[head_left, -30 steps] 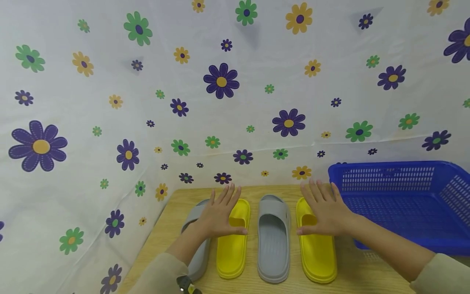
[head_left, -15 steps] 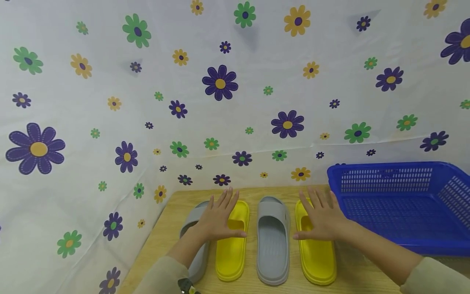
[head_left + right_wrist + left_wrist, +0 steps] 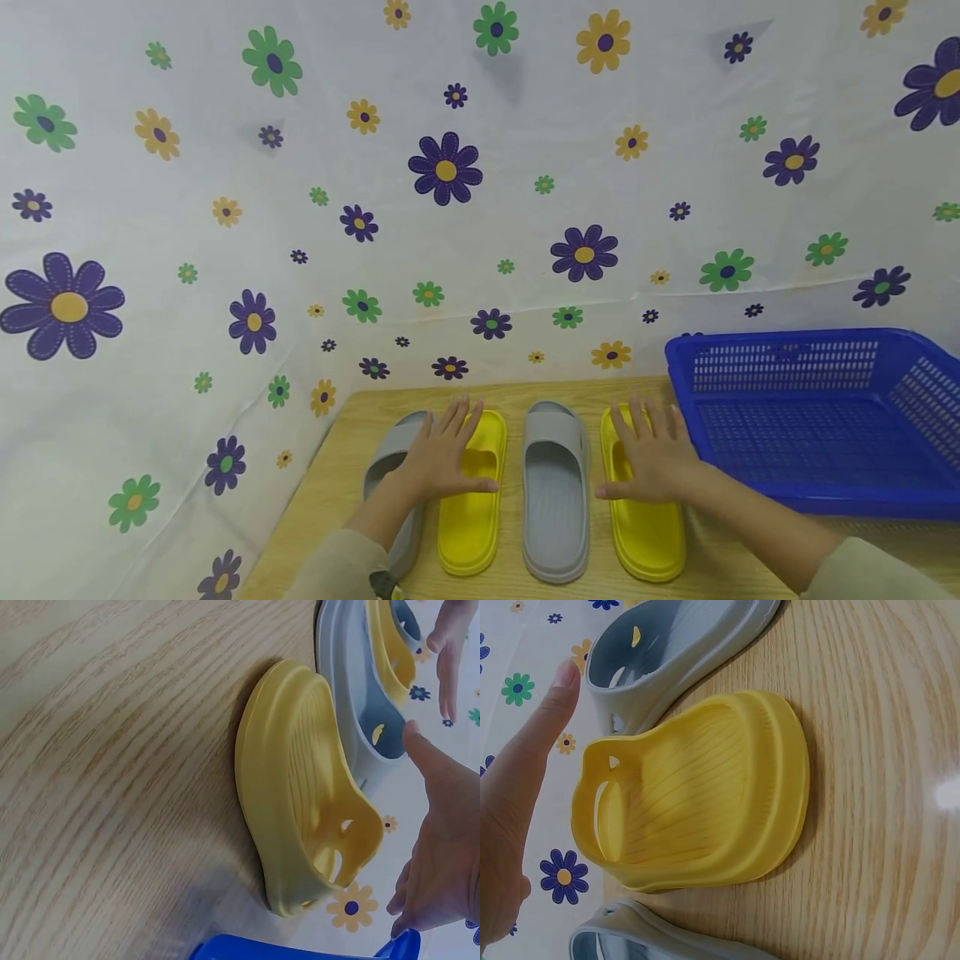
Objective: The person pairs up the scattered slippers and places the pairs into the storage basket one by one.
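Four slippers would exceed the count, so several slippers lie in a row, alternating grey and yellow. My left hand (image 3: 442,462), fingers spread and straight, hovers over the left yellow slipper (image 3: 468,537) and partly covers the leftmost grey slipper (image 3: 403,433). My right hand (image 3: 654,458) is spread the same way above the right yellow slipper (image 3: 651,546). Between the hands lies the other grey slipper (image 3: 557,512), toe pointing away from me. Both wrist views show the hands apart from the slippers, including the left-side yellow slipper (image 3: 697,795) and the right-side one (image 3: 300,787).
A blue perforated plastic basket (image 3: 787,492) stands at the right, close beside the right hand. The slippers rest on a wood-grain table (image 3: 322,500). Behind and to the left hangs a white cloth (image 3: 510,225) printed with flowers.
Both hands have shifted slightly down in the head view, toward me, with fingers still spread. The slippers and the basket stay in place; the head view has moved a little.
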`<act>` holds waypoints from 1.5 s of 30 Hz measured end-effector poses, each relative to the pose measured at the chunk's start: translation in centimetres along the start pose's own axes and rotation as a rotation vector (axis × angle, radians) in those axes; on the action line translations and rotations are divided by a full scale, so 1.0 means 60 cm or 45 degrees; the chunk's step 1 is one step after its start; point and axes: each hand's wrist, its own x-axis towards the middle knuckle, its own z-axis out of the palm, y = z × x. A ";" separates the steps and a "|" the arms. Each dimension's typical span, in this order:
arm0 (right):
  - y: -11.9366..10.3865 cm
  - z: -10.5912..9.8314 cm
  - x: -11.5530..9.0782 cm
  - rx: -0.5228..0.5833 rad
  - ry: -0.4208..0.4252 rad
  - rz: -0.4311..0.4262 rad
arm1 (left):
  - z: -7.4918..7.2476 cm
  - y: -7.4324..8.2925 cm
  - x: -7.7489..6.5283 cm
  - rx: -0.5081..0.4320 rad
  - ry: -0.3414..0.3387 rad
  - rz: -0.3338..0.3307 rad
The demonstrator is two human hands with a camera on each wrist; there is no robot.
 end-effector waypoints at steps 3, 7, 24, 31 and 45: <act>0.002 0.006 0.003 -0.021 0.004 0.016 | 0.004 -0.002 -0.001 -0.006 0.020 0.018; 0.004 0.017 0.005 -0.029 0.056 0.027 | 0.010 -0.002 0.002 -0.027 0.026 0.027; 0.018 0.050 0.011 0.106 0.028 0.107 | 0.040 -0.004 0.013 -0.111 0.006 -0.008; 0.031 0.056 0.016 0.166 0.054 0.117 | 0.041 0.001 0.016 -0.202 -0.002 -0.028; 0.041 0.074 0.021 0.350 0.183 0.051 | 0.066 -0.015 0.019 -0.456 -0.064 -0.102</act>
